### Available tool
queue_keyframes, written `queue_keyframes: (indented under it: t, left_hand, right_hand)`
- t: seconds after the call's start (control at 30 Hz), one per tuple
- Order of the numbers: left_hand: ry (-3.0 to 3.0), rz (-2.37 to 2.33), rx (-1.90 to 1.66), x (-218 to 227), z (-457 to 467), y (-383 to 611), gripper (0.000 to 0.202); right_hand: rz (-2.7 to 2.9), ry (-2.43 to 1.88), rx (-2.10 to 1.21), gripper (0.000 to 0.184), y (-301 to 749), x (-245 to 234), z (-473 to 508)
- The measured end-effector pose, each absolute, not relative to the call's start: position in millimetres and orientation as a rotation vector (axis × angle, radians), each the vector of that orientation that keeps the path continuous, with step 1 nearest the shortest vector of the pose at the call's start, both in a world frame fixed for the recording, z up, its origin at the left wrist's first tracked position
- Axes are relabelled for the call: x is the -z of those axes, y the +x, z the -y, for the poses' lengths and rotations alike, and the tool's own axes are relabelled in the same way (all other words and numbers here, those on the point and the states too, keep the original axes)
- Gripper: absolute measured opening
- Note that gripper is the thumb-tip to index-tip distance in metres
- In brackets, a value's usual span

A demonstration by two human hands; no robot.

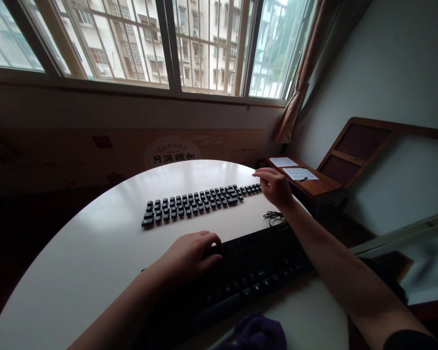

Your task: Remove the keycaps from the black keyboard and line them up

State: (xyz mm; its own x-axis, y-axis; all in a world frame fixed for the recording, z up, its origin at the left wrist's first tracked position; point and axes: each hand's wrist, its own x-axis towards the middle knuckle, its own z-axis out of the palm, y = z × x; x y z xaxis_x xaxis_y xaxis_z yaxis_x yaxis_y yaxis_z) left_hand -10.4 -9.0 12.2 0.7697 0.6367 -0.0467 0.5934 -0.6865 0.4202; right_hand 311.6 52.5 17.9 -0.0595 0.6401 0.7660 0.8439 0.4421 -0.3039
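A round white table (95, 253), smooth and faintly glossy, fills the near ground. On it, loose black keycaps (193, 201) lie in tidy rows, small matte plastic squares. The block's long axis runs from lower left up to the right, well beyond the person's reach line and nearer the window. Just this side of it, the left hand (190, 255) lies palm down on the left part of a black keyboard (255, 272), fingers loosely bent and closed on nothing. The keyboard is a long, dark, flat slab at the table's near edge. Its long axis tilts the same way as the keycap rows, rising toward the right. Below it a soft purple cloth (255, 333) bunches at the picture's bottom edge. A thin black wire loop (273, 215) lies on the white top between the keyboard's far right corner and the rows. The right hand (275, 187) hovers over the right end of the keycaps, fingers drawn close together; whether it pinches a cap cannot be told. Further right, a low brown wooden stand (314, 187) carries white paper sheets (300, 173).
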Motion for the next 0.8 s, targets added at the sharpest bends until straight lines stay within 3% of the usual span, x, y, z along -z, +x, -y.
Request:
queue_keyframes:
  t: [0.07, 0.2, 0.33, 0.47, 0.57, 0.8]
  left_hand:
    - [2.565, -0.933, -0.156, -10, 8, -11, 0.021]
    - [2.604, -0.941, -0.220, -2, 5, -11, 0.021]
    - [2.584, -0.930, -0.230, 4, 0, -11, 0.026]
    - [2.566, -0.949, -0.150, 4, -2, -9, 0.027]
    - [2.562, -0.959, -0.133, 4, -3, -8, 0.028]
    - [2.557, -0.963, -0.130, 4, -4, -8, 0.030]
  right_hand:
    - [1.644, -1.185, 0.227, 0.032, 314, -37, -35]
    - [1.295, -0.901, -0.209, 0.037, 322, -52, 23]
    - [1.127, -1.150, -0.613, 0.064, 333, -20, 91]
    - [0.958, -1.422, -0.859, 0.056, 342, 18, 134]
    - [0.943, -1.397, -0.900, 0.050, 347, 28, 142]
    - [1.054, -1.410, -0.615, 0.039, 350, 39, 123]
